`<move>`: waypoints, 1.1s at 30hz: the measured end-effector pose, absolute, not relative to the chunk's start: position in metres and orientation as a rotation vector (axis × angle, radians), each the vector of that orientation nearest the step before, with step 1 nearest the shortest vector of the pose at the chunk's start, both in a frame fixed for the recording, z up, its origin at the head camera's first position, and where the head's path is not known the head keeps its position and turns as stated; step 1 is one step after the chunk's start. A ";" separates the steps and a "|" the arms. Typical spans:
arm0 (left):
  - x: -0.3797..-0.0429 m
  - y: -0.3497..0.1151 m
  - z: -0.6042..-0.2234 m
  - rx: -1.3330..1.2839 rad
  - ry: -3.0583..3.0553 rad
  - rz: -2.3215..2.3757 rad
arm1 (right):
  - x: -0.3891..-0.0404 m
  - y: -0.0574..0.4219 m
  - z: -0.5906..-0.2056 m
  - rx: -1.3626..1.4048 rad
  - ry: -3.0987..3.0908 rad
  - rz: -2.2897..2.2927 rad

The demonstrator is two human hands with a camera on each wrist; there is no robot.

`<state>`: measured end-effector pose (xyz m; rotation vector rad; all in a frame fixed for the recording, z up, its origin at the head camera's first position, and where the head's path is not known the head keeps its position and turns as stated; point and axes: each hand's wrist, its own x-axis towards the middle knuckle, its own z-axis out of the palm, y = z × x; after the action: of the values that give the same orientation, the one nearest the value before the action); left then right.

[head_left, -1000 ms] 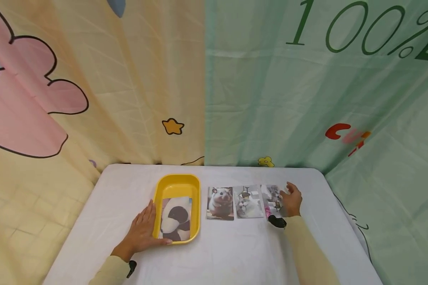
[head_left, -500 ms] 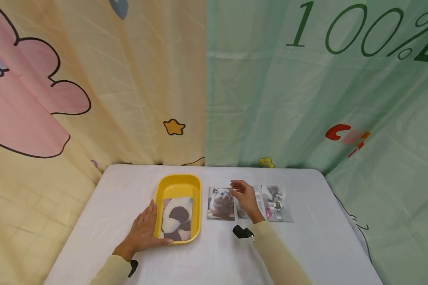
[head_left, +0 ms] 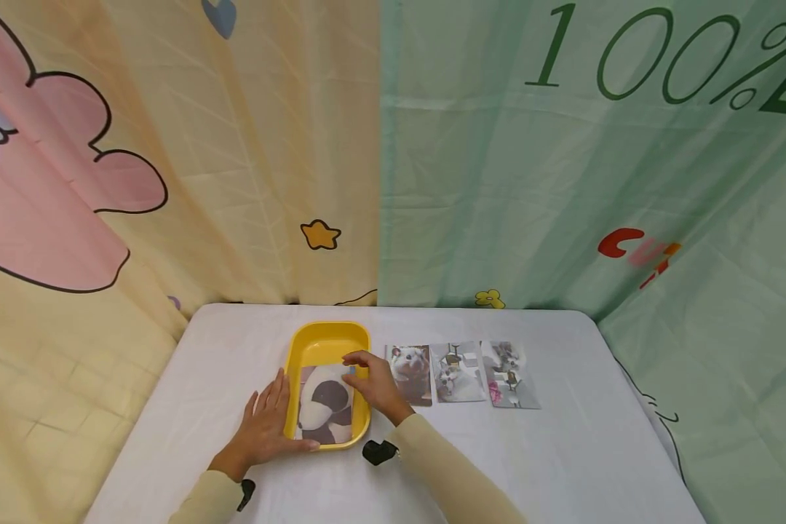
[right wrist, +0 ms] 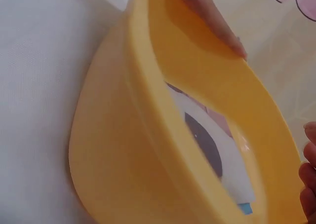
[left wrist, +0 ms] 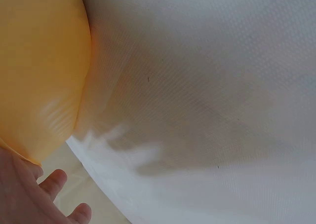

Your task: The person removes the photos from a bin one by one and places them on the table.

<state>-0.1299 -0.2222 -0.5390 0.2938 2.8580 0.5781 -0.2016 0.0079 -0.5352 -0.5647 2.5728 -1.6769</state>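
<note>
One photo (head_left: 326, 405) sits in the yellow tray (head_left: 328, 335), three photos (head_left: 460, 373) wait right of centre; left hand (head_left: 266, 426) flat against tray side, right hand (head_left: 373, 382) fingers loose over tray, gripping nothing.

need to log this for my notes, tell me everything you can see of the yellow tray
The yellow tray is a shallow oblong bin with rounded corners and a smooth rim, plastic by its look. It sits flat on the white table, left of a row of three photos. A panda picture lies inside, covering the near part of the floor; the far part is bare. The left hand rests flat against its left wall. The right hand reaches over the right rim, fingers above the picture; whether they touch it is unclear.
</note>
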 end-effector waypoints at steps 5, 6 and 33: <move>-0.130 -0.223 -0.540 0.307 2.876 0.554 | -0.201 -0.014 -0.537 -0.539 2.563 -1.683; -0.130 -0.222 -0.540 0.304 2.872 0.553 | -0.201 -0.017 -0.537 -0.521 2.574 -1.677; -0.130 -0.224 -0.541 0.329 2.892 0.595 | -0.215 -0.057 -0.562 -0.134 2.779 -1.344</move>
<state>-0.1302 -0.2237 -0.5414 0.3290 2.8923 0.5949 -0.2147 -0.0575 -0.5623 -0.1342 2.7791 -1.3442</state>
